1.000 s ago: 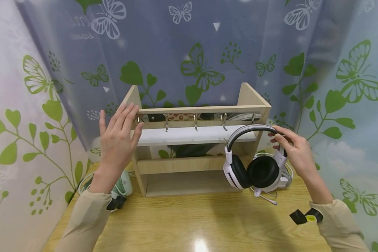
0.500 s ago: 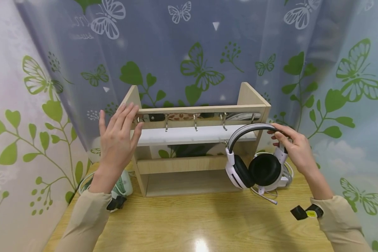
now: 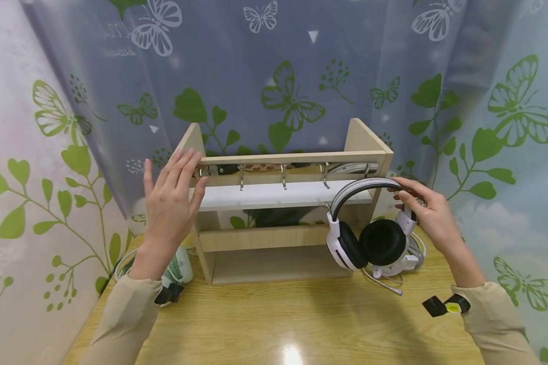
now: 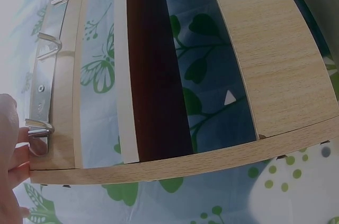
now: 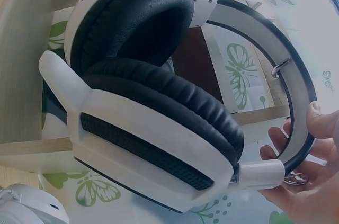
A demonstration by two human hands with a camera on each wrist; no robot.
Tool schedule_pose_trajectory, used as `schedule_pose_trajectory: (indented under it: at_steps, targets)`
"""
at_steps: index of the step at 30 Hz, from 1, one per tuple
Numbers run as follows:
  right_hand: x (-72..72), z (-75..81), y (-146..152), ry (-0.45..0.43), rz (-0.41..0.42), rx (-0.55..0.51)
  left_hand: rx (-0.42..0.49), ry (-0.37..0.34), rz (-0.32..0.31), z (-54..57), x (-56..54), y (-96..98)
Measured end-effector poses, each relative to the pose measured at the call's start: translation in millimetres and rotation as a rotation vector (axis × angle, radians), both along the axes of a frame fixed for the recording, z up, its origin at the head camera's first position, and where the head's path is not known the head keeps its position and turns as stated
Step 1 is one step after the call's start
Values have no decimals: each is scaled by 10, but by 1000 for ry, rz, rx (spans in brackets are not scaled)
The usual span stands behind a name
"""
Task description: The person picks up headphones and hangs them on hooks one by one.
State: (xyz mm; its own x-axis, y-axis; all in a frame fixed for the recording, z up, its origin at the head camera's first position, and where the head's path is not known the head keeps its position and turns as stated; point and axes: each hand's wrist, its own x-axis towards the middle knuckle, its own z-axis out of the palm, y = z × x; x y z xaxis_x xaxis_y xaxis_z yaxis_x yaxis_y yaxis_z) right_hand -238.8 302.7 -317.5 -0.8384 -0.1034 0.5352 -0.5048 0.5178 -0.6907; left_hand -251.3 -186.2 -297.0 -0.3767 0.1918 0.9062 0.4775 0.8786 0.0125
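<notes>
A white headset (image 3: pixel 340 243) with black ear pads hangs from my right hand (image 3: pixel 431 218) beside the shelf's right end. That hand's thumb and fingers pinch the right part of its headband (image 5: pixel 302 91); its slim microphone boom (image 3: pixel 381 282) points down. In the right wrist view, a metal hook (image 5: pixel 280 68) shows at the headband's edge; whether the band rests on it I cannot tell. My left hand (image 3: pixel 169 208) lies with straight fingers against the left upper corner of the small wooden shelf (image 3: pixel 274 238). The left wrist view shows its fingers next to the end hook (image 4: pixel 39 126).
A metal rail with several hooks (image 3: pixel 283 176) runs under the shelf's top bar. A white-and-green item (image 3: pixel 180 266) with a cord lies left of the shelf on the wooden table (image 3: pixel 255 324). White cables and a white piece (image 3: pixel 410 262) lie right. Patterned curtains (image 3: pixel 255 76) surround it.
Over the second, my right hand and the headset have shifted slightly right and up, with the ear cups swinging a little. The left hand has stayed in place.
</notes>
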Motion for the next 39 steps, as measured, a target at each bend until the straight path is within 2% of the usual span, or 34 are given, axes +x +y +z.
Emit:
schedule_pose_trajectory:
  at_steps: [13, 24, 31, 39]
  targets:
    - [-27, -48, 59, -1, -14, -65, 5, 2, -1, -8, -12, 13]
    - [32, -71, 101, -45, -32, -48, 10, 6, -1, 3, -5, 21]
    - [50, -115, 134, -35, -1, -74, 12, -2, -2, 5, -3, 18]
    - [63, -161, 172, -21, -19, -64, 15, 4, 0, -1, -4, 21]
